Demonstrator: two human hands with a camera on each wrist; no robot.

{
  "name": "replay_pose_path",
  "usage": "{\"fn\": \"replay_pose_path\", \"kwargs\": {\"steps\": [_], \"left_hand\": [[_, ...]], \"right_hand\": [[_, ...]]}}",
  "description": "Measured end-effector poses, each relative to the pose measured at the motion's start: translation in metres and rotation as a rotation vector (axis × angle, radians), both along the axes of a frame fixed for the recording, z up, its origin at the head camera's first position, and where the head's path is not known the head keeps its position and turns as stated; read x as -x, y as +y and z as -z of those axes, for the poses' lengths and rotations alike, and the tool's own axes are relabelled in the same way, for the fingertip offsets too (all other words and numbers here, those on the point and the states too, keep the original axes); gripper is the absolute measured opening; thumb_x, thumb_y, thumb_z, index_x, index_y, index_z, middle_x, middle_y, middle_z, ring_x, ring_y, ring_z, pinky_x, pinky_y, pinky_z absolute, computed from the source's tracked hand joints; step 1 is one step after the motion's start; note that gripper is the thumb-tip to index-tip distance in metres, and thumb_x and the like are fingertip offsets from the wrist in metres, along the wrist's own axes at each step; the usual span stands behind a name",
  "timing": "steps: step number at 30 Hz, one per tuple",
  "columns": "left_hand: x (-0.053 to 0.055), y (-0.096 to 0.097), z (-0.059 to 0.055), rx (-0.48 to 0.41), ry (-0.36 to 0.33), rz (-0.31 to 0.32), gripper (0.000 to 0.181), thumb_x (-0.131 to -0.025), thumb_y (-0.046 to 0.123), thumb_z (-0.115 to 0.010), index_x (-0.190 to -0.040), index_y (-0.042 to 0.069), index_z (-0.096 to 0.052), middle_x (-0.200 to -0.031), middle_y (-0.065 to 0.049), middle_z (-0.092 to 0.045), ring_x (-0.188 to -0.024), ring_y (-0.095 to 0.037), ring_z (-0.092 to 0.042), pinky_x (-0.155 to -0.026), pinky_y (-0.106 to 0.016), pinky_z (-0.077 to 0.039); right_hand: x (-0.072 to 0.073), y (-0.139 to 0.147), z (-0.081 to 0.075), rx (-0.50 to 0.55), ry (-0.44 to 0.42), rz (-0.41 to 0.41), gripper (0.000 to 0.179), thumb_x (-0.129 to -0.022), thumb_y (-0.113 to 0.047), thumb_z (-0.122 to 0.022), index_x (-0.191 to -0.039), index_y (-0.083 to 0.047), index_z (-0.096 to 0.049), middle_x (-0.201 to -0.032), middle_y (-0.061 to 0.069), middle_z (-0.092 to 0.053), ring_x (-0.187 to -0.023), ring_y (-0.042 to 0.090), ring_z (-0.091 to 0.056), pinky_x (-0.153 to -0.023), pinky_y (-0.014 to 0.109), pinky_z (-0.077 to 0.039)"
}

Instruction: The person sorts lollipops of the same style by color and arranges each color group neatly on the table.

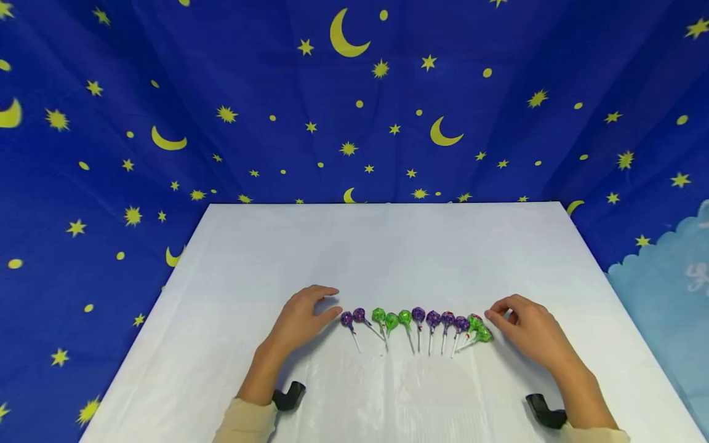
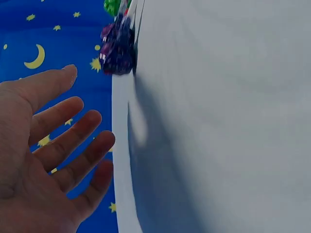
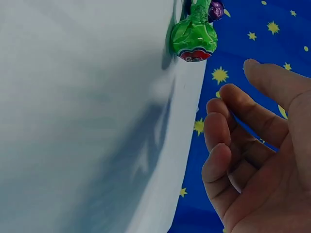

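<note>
A row of wrapped lollipops lies on the white table, heads away from the person and white sticks pointing back. Two purple lollipops [image 1: 359, 315] make up the left end, followed by green lollipops [image 1: 392, 321], then several purple ones [image 1: 433, 319]. At the right end, green lollipops [image 1: 484, 334] overlap each other. My left hand [image 1: 301, 317] is beside the leftmost purple head, fingers spread and holding nothing. Beside the right end is my right hand [image 1: 528, 329], its fingers loosely bent around nothing. A green lollipop head [image 3: 194, 41] shows just beyond it in the right wrist view.
The white-covered table [image 1: 382, 252] stretches out behind and in front of the row. A blue curtain [image 1: 266, 80] with yellow moons and stars hangs around it, and a light blue cloth [image 1: 670, 295] hangs at the right. Black wrist mounts [image 1: 289, 395] sit by both forearms.
</note>
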State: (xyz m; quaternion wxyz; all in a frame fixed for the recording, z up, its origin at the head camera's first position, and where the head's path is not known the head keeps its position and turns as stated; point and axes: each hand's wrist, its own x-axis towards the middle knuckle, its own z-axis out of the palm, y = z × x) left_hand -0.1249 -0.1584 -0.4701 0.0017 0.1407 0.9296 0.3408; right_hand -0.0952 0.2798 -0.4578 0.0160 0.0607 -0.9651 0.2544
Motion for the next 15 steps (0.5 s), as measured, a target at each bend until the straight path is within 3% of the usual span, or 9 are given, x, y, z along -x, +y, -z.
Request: {"fn": "replay_pose_path", "kwargs": {"steps": [3, 7, 12, 15], "left_hand": [[0.002, 0.009, -0.002, -0.032, 0.015, 0.003, 0.035, -0.088, 0.035, -0.07, -0.12, 0.019, -0.068, -0.12, 0.006, -0.062, -0.117, -0.02, -0.054, -0.098, -0.043, -0.04], [-0.001, 0.024, 0.003, -0.065, 0.022, 0.052, 0.034, -0.092, 0.036, -0.066, -0.121, 0.018, -0.066, -0.121, 0.004, -0.061, -0.112, -0.019, -0.056, -0.095, -0.043, -0.043], [-0.009, 0.032, 0.01, -0.057, 0.038, 0.056, 0.032, -0.092, 0.035, -0.066, -0.119, 0.018, -0.067, -0.12, 0.004, -0.062, -0.113, -0.02, -0.056, -0.095, -0.044, -0.043], [-0.007, 0.032, 0.01, -0.045, 0.062, 0.057, 0.032, -0.092, 0.035, -0.066, -0.119, 0.018, -0.067, -0.119, 0.005, -0.062, -0.115, -0.02, -0.055, -0.096, -0.043, -0.042]], "right_hand": [[0.001, 0.0, -0.002, -0.005, -0.042, 0.016, 0.041, -0.092, -0.049, -0.061, -0.1, -0.01, -0.07, -0.077, -0.003, -0.059, -0.066, 0.015, -0.05, -0.056, 0.032, -0.039], [-0.003, 0.006, -0.004, -0.049, -0.102, 0.066, 0.052, -0.091, -0.057, -0.056, -0.101, -0.007, -0.07, -0.075, -0.003, -0.06, -0.064, 0.014, -0.051, -0.054, 0.033, -0.039], [-0.004, 0.004, -0.001, -0.066, -0.134, 0.057, 0.052, -0.091, -0.057, -0.057, -0.1, -0.008, -0.07, -0.074, -0.004, -0.06, -0.064, 0.013, -0.052, -0.053, 0.033, -0.04], [-0.002, -0.001, -0.003, -0.086, -0.144, 0.068, 0.048, -0.09, -0.055, -0.058, -0.097, -0.009, -0.071, -0.074, -0.003, -0.06, -0.063, 0.014, -0.051, -0.052, 0.033, -0.04]]}}
